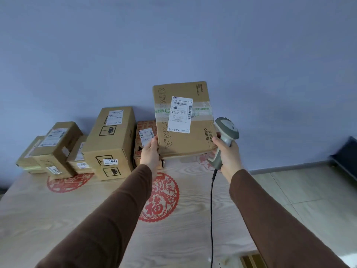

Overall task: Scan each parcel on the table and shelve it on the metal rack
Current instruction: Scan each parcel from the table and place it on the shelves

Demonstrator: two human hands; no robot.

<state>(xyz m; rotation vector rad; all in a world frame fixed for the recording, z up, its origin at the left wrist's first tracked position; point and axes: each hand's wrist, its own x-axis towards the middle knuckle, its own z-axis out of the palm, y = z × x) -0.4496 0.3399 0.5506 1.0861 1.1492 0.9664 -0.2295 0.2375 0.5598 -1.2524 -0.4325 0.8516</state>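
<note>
A flat brown cardboard parcel with a white shipping label is held up above the table, label facing me. My left hand grips its lower left corner. My right hand grips a grey corded barcode scanner beside the parcel's lower right edge, its head level with the label's lower part. Several more parcels stand along the wall on the table: a tall box marked 1042, a red-printed box behind my left hand, and smaller boxes at the left.
The table has a light wood-grain cover with red paper-cut prints. The scanner's black cable hangs down over the table. Tiled floor lies to the right, with a dark metal frame at the right edge. A blue wall stands behind.
</note>
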